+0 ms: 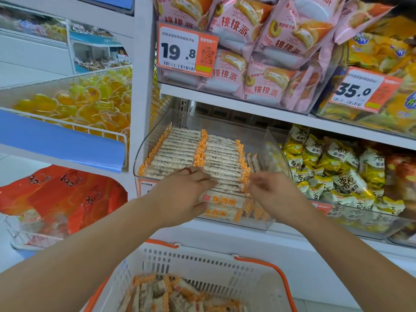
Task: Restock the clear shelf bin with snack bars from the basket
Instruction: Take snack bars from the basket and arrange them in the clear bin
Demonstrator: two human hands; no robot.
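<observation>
- Your left hand (186,190) rests on the front of the clear shelf bin (144,152), its fingers lying flat across the nearest snack bars (216,154) and its thumb under a labelled bar at the bin's front edge — a loose pinch on that one bar, by the look of it, not a closed fist.
- Your right hand (273,190) hovers just beside the right end of the same rows, fingers half curled and slightly apart; it is blurred, and I see nothing held in it.
- The bars lie in two neat rows, each with its long axis running left to right, orange twisted ends lining up between the rows. A few stand on edge along the right wall.
- The bin looks largely filled; the open room is at the front, directly under your hands, and along the right side.
- The white basket (202,262) with orange handles sits below and nearer to you than the shelf, with loose bars heaped in its bottom — both hands are well apart from it.
- I judge the left hand better placed to settle the front bar, the right freer to drop back to the basket.
</observation>
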